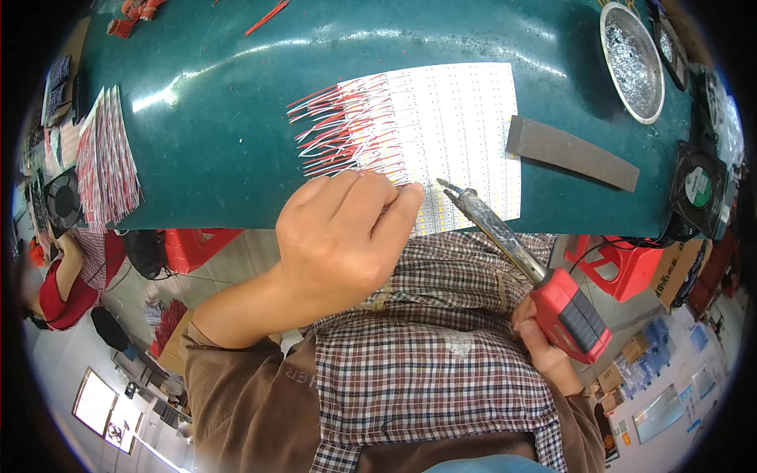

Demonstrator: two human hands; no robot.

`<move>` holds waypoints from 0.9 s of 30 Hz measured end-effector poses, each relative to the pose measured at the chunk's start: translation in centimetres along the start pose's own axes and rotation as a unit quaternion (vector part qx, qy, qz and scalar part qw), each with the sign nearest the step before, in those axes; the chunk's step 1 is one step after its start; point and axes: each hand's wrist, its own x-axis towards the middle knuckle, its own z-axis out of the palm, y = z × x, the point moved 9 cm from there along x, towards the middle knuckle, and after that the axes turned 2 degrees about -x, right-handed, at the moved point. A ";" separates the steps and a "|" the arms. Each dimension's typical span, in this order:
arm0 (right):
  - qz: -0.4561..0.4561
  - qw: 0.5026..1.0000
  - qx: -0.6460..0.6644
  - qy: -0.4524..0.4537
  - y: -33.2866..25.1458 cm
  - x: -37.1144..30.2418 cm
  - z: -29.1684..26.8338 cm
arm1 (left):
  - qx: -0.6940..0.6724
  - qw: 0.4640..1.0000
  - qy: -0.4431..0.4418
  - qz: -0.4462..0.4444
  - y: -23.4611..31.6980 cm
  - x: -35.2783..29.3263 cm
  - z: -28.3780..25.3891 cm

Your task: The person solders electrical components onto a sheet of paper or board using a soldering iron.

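A white LED circuit panel [461, 118], marked in narrow rows, lies on the green table. Thin red and white wires [335, 130] fan out from its left side. My left hand [339, 229] is closed in a pinch over the panel's near left part, thumb and forefinger together; whatever is between them is too small or hidden. My right hand [540, 343] grips a soldering iron [572, 315] with a red and black handle. Its dark metal tip points up and left, over the panel's near rows, a short way right of my left fingertips.
A grey-brown flat bar [572, 154] lies against the panel's right edge. Farther right are a round metal bowl [632, 63] and a small fan [698, 185]. A bundle of red and white wires [109, 162] rests at the left; another person's arm [69, 268] shows beyond.
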 end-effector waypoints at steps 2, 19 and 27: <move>0.024 1.000 0.010 0.010 -0.2 0.1 -0.3 | 0.001 1.000 -0.001 0.000 0.0 0.0 0.0; 0.003 1.000 0.010 0.009 0.2 -0.6 -0.3 | -0.007 1.000 0.003 0.007 0.2 -0.2 -0.1; -0.007 1.000 -0.012 -0.015 0.5 -0.4 0.0 | 0.019 1.000 0.005 0.010 0.5 -0.4 0.0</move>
